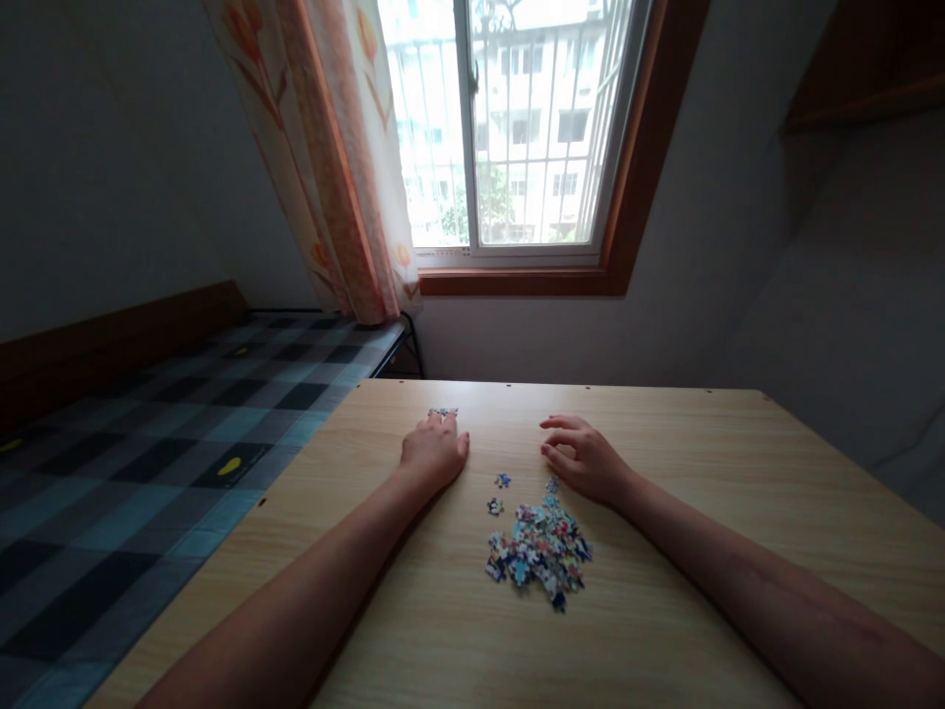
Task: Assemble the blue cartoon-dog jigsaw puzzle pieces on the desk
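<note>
My left hand [434,447] rests palm down on the wooden table, fingers stretched out. Its fingertips touch or lie just short of a small strip of joined jigsaw pieces [443,411] near the table's far side. My right hand [583,456] lies on its side to the right, fingers loosely curved and apart, with nothing visible in it. Just in front of it is the top of a loose pile of jigsaw puzzle pieces [542,549] in mixed colours. Two small bits stand apart left of the pile: a blue jigsaw piece [503,481] and a pale-and-dark jigsaw piece [495,506].
The light wooden table [686,591] has dark holes along its far and left edges. On the left is a bed with a checked cover [243,433]. A barred window [532,128] with a flowered curtain [332,148] is behind the table.
</note>
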Motion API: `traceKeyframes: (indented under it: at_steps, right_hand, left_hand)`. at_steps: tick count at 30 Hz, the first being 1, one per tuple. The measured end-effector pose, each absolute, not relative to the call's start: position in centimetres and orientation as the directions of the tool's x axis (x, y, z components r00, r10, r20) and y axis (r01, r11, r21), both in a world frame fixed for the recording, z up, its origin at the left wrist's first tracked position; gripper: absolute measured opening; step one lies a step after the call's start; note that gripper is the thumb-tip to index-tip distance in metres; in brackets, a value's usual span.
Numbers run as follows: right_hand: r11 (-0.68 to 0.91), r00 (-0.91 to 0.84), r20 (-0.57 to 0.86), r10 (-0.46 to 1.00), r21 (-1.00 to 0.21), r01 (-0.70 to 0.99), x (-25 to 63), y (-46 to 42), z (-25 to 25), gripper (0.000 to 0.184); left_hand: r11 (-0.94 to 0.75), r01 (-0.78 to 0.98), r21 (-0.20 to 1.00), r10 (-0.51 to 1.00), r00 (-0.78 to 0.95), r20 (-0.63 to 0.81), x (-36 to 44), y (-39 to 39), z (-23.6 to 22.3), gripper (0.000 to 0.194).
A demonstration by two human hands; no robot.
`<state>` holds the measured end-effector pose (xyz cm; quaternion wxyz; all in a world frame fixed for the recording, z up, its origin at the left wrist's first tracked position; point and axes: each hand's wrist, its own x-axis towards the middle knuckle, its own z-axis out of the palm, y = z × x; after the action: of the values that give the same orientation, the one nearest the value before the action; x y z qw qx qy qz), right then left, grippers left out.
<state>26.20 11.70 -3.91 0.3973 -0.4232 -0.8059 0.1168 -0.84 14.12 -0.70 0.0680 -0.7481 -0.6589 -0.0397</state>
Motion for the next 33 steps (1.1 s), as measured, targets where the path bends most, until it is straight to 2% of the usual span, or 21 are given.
traceKeyframes:
  at_steps: [4, 8, 12, 14, 18, 23, 28, 33]
  right_hand:
    - [0.616, -0.321, 0.548, 0.772, -0.523, 0.589, 26.2, 11.7, -3.9, 0.017]
    - [0.619, -0.322, 0.552, 0.769, -0.52, 0.588, 26.2, 11.8, -3.9, 0.017]
    - [0.618, -0.33, 0.545, 0.771, -0.514, 0.594, 26.3, 11.8, -4.0, 0.018]
    - [0.618, -0.329, 0.546, 0.77, -0.512, 0.596, 26.3, 11.8, -4.0, 0.018]
    - [0.619, -0.33, 0.546, 0.77, -0.515, 0.593, 26.3, 11.8, -3.9, 0.017]
    - [0.617, -0.326, 0.547, 0.771, -0.517, 0.593, 26.2, 11.8, -3.9, 0.017]
    - [0.618, -0.326, 0.547, 0.771, -0.52, 0.59, 26.3, 11.9, -4.1, 0.017]
    - [0.617, -0.325, 0.546, 0.772, -0.519, 0.592, 26.3, 11.9, -4.2, 0.017]
  left_hand:
    - [-0.176, 0.984, -0.017, 0.965, 0.176, 0.194, -0.6, 13.7, -0.4, 0.042]
    - [-0.353, 0.935, 0.046, 0.916, 0.335, 0.222, -0.3, 12.8, 0.4, 0.03]
    - [-0.62, 0.781, 0.078, 0.784, 0.614, 0.091, -0.3, 12.0, 1.0, 0.039]
    - [-0.677, 0.727, 0.11, 0.734, 0.679, 0.029, -0.5, 11.9, 1.2, 0.043]
    - [-0.685, 0.707, 0.172, 0.714, 0.7, -0.034, -1.0, 12.2, 1.6, 0.042]
    - [-0.691, 0.697, 0.193, 0.696, 0.713, -0.086, -1.1, 12.4, 2.0, 0.036]
    - [-0.618, 0.738, 0.272, 0.755, 0.653, -0.057, -1.6, 13.0, 1.8, 0.008]
    - [-0.561, 0.766, 0.315, 0.812, 0.583, 0.03, -1.7, 13.5, 0.7, 0.023]
